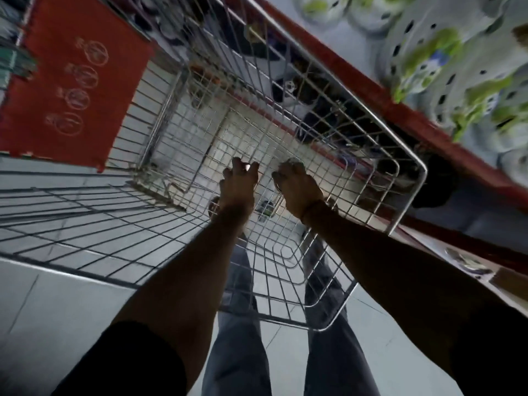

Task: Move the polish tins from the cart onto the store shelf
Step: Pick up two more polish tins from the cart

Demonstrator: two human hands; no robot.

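While you leaned over the wire cart (328, 115), the view was blurred and steeply tilted, so much of what follows is judgement. At far left hung a red sign (71, 81) with faint printed outlines, well apart from your reach. Your left hand (238, 185) was deep in the basket with its fingers (237, 164) curled downward at the wire floor; a small pale glint showed between them, but I could not tell whether they had closed on anything. Your right hand (297, 190), just beside it, had its fingers (288, 167) bunched around something rounded and pale, possibly a polish tin (293, 162), though the blur left that unconfirmed. No other tins could be made out in the basket; dark items showed beyond its far wall. To the right ran the red-edged store shelf (400, 110), close against the cart, carrying green-and-white packs (457, 67). Risks noted: a small tin pinched by the fingertips could have slipped and fallen to the wire floor or through it; lifting both arms together could have snagged a wrist on the cart rim; swinging right could have knocked the packs at the shelf edge.
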